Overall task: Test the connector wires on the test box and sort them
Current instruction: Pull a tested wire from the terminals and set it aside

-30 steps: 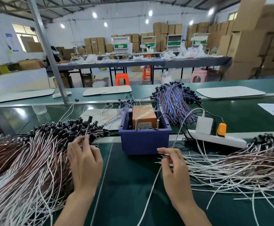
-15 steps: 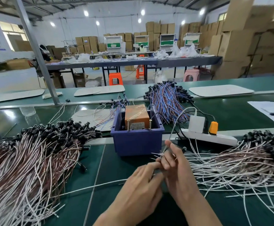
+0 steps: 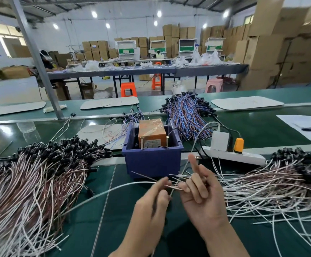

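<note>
Green bench matting (image 3: pixel 113 229) runs under everything. At my far left lies a heap of brown-and-white connector wires (image 3: pixel 30 182). My left hand (image 3: pixel 151 206) pinches a white wire (image 3: pixel 113 190) that trails off leftward. Beyond my hands the orange test box (image 3: pixel 151 130) sits in a blue bin (image 3: pixel 151 162). My right hand (image 3: pixel 201 191), index finger raised, curls round thin wire ends (image 3: pixel 173 187). A second heap (image 3: pixel 271 182) spreads to the right.

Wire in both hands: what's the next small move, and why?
Probably bring the bare ends of the wire up and forward onto the two upright pins on the test box. The left hand and right hand pinch the wire just in front of the blue bin, and its ends touch neither pin yet.
</note>
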Demonstrator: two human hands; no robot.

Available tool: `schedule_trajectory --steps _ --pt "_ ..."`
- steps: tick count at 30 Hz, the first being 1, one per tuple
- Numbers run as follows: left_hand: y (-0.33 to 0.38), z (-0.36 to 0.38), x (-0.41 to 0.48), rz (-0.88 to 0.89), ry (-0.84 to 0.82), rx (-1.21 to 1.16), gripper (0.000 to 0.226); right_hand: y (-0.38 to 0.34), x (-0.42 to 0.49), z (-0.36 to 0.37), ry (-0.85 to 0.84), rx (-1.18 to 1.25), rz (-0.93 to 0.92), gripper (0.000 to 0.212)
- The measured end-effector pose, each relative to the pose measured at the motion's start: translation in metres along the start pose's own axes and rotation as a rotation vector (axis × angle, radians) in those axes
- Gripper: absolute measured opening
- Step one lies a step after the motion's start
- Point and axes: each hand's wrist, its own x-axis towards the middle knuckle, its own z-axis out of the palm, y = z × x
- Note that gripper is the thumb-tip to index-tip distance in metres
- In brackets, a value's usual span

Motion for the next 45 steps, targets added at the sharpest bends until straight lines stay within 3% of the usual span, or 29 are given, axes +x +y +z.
schedule_trajectory --steps 2,4,8,11,18,23,27,30,32,34,38,45 --pt "-0.001 -0.004 0.005 -0.084 0.076 -0.155 0.03 0.002 0.0 0.001 -0.021 -0.108 0.033 0.034" --pt "-0.002 -0.01 0.01 -0.054 0.158 -0.175 0.03 0.007 0.001 0.003 -0.03 -0.323 0.061 0.037" --pt "-0.006 -0.017 0.009 0.141 0.256 0.065 0.029 0.029 -0.001 0.006 0.009 -0.754 0.081 0.022" --pt "-0.008 -0.015 0.007 0.179 0.244 0.175 0.033 0.041 -0.006 0.006 -0.022 -0.955 0.108 0.022" --pt "-0.012 -0.019 0.01 0.173 0.282 0.187 0.024 0.041 -0.008 0.011 -0.225 -1.113 0.103 0.022" --pt "-0.016 -0.039 0.023 0.207 0.47 0.204 0.025 0.049 -0.008 0.003 -0.169 -1.327 0.055 0.017" --pt "-0.033 -0.076 0.034 0.179 0.628 0.387 0.062 0.047 -0.008 -0.002 -0.142 -1.379 -0.002 0.016" --pt "-0.047 -0.091 0.035 0.052 0.583 0.56 0.1 0.05 -0.009 -0.004 -0.173 -1.398 -0.007 0.015" --pt "-0.052 -0.091 0.034 0.071 0.544 0.56 0.104 0.051 -0.01 -0.005 -0.182 -1.401 -0.006 0.014" --pt "-0.051 -0.087 0.032 0.128 0.509 0.518 0.092 0.05 -0.01 -0.006 -0.165 -1.377 -0.004 0.014" --pt "-0.047 -0.074 0.03 0.144 0.532 0.426 0.035 0.046 -0.009 -0.004 -0.062 -1.317 -0.116 0.015" --pt "-0.042 -0.057 0.049 0.156 0.596 0.347 0.014 0.038 0.006 -0.008 0.208 -1.231 -0.549 0.022"
